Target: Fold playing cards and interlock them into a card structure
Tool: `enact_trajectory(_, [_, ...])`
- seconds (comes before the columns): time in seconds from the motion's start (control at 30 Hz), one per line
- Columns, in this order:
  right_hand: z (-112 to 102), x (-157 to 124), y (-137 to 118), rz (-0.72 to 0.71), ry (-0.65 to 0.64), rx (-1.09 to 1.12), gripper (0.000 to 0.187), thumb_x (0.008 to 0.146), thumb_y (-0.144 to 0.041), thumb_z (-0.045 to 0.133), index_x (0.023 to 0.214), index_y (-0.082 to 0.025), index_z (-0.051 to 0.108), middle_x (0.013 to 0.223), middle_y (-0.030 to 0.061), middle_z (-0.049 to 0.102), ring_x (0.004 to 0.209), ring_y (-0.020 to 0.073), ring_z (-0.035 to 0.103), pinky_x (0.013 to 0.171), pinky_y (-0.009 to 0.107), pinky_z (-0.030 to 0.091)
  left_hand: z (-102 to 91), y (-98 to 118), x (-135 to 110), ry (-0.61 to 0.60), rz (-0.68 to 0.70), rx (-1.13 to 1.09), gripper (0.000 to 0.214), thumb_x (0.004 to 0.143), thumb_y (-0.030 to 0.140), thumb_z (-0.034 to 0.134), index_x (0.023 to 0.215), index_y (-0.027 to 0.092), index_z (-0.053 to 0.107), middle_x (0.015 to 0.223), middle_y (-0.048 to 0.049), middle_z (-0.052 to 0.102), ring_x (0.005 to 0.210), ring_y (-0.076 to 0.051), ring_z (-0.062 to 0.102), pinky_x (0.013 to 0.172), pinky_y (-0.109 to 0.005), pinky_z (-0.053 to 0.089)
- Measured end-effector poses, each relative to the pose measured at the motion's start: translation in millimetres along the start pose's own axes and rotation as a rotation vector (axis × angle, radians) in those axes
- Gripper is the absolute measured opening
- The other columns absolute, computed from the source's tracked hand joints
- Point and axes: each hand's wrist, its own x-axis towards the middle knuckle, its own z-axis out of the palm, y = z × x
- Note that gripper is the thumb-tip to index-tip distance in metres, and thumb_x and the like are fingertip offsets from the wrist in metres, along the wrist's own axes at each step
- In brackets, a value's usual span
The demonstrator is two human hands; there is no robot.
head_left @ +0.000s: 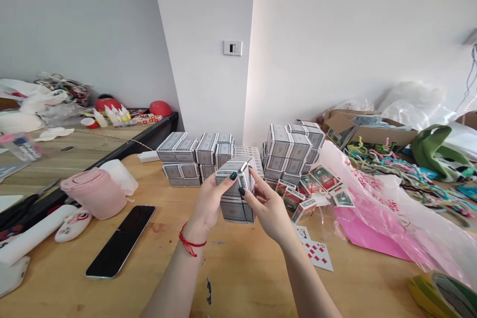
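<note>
Both my hands hold a small block built of grey-patterned playing cards (235, 194) above the wooden table (156, 263). My left hand (210, 203), with a red string at the wrist, grips the block's left side, thumb on top. My right hand (266, 206) closes on its right side. Behind it stand a low stack of similar card blocks (186, 156) and a taller stack (290, 151). Loose cards (316, 251) lie face up under my right forearm, and small card pieces (320, 186) lie to the right.
A black phone (121, 239) lies at the left, next to a pink roll (95, 191) and white items. A pink plastic bag (376, 213), coloured cords (395, 169) and a cardboard box (365, 129) fill the right. Glue bottles (112, 115) stand far left.
</note>
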Motion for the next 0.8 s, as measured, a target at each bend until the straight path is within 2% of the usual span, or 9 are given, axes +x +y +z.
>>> enact_trajectory(0.17, [2.4, -0.8, -3.6, -0.007, 0.034, 0.047, 0.057, 0.073, -0.040, 0.058, 0.126, -0.020, 0.047, 0.098, 0.0034, 0.066, 0.090, 0.0185, 0.060, 0.079, 0.032, 0.049, 6.6, -3.6, 0.5, 0.066, 0.062, -0.041, 0.040, 0.070, 0.030, 0.065, 0.107, 0.018, 0.060, 0.098, -0.0082, 0.067, 0.092, -0.023, 0.061, 0.083, -0.035, 0.045])
enact_trajectory(0.33, [6.7, -1.4, -2.2, -0.025, 0.069, 0.045, 0.054, 0.076, -0.042, 0.054, 0.125, -0.021, 0.048, 0.115, 0.0056, 0.059, 0.106, 0.0234, 0.054, 0.089, 0.038, 0.044, 12.5, -8.9, 1.4, 0.119, 0.123, -0.063, 0.040, 0.069, 0.032, 0.066, 0.106, 0.018, 0.060, 0.099, -0.0073, 0.067, 0.094, -0.022, 0.060, 0.085, -0.033, 0.044])
enact_trajectory(0.53, [17.4, -6.0, -0.1, -0.103, 0.131, -0.103, 0.049, 0.083, -0.040, 0.044, 0.129, -0.023, 0.043, 0.124, 0.0088, 0.051, 0.112, 0.0235, 0.048, 0.093, 0.039, 0.039, 18.8, -17.1, 2.4, 0.277, 0.197, -0.162, 0.034, 0.070, 0.038, 0.064, 0.097, 0.018, 0.061, 0.093, -0.0054, 0.068, 0.087, -0.020, 0.062, 0.076, -0.030, 0.047])
enact_trajectory(0.8, [21.8, -9.4, 1.4, -0.199, 0.162, -0.318, 0.047, 0.087, -0.037, 0.037, 0.133, -0.028, 0.036, 0.128, 0.0091, 0.045, 0.116, 0.0267, 0.042, 0.093, 0.045, 0.037, 17.6, -20.6, 1.3, 0.298, 0.155, -0.227, 0.030, 0.070, 0.041, 0.062, 0.086, 0.015, 0.062, 0.080, -0.0039, 0.068, 0.076, -0.017, 0.063, 0.071, -0.028, 0.047])
